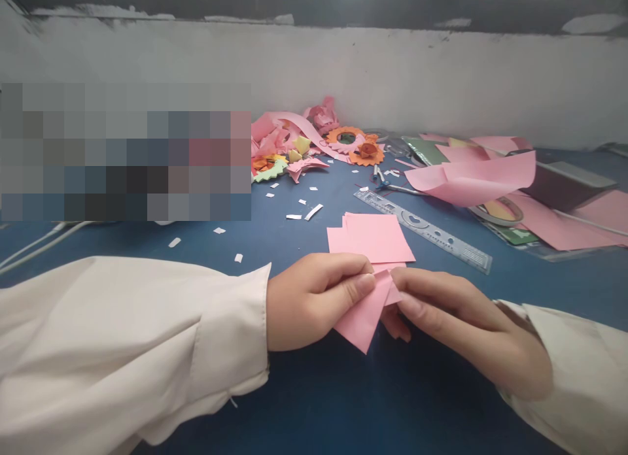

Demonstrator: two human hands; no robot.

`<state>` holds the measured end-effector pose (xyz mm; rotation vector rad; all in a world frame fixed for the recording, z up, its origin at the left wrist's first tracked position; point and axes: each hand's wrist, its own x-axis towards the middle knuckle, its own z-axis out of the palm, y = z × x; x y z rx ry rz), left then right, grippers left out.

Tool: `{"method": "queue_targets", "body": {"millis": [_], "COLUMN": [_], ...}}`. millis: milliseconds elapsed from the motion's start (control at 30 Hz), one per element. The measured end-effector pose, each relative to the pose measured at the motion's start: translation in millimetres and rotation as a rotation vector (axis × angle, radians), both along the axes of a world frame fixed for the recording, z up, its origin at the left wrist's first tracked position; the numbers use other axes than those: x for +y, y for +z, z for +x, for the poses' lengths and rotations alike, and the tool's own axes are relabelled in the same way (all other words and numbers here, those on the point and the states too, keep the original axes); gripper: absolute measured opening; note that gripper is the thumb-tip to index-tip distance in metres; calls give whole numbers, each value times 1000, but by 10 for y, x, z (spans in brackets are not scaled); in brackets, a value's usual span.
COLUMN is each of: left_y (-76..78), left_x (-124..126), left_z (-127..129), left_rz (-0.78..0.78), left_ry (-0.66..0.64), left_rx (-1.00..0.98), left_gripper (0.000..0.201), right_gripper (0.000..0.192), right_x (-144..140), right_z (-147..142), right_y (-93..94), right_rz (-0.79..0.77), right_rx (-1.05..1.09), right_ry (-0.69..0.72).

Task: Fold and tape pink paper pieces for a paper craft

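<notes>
My left hand (314,298) and my right hand (461,324) meet low in the middle of the view, both pinching one small pink paper piece (366,318) that is folded into a pointed shape. Thumb and forefinger of each hand press on its upper edge, and its tip hangs down toward the blue table (343,403). Just behind my fingers lies a small stack of pink paper squares (373,236), flat on the table. Both my arms wear cream sleeves.
A clear ruler (426,231) lies diagonally right of the stack. Large pink sheets (475,177) and tape rolls sit at the right. Paper flowers and scraps (314,144) are piled by the white wall. Small white offcuts (304,213) dot the table. White cables run at far left.
</notes>
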<state>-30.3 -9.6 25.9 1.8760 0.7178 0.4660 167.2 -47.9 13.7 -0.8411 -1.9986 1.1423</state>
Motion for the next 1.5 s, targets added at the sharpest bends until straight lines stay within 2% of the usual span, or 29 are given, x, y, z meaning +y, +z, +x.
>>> {"method": "queue_targets", "body": {"millis": [233,533,733,900,1133,1200,1333,1400,1500], "left_y": [-4,10,31,36,-24,-35,-51,-52,-43], "left_x": [-18,-57,-63,-76,-90,-79,-57,-66,-107], "left_z": [-4,-2,-7,2,41,39,35,34,27], "left_rz": [13,147,125,86,214,219,176,175,290], "left_ry": [-25,55,15,-67,94,123,95,74,220], "left_rx": [-17,11,28,42,-24,-47,-61,-57,-47], "left_gripper": [29,28,26,34,32,25,21,19,18], "right_gripper": [26,28,33,22,17,18,25,29,29], "right_x": [23,43,52,22,7,11,33,46,65], "right_z": [-25,-64,-71,-62,-82,-85,-78,-71,-54], "right_y": [23,58,66,14,21,36,47,43,25], "right_rz": [25,2,13,101,76,91,97,85,59], "right_rx": [-30,-113,-195,-255,-280,-244,-197,-207,-205], "right_ry": [-11,-68,-78,9,-34,-80,-330,-356,-364]}}
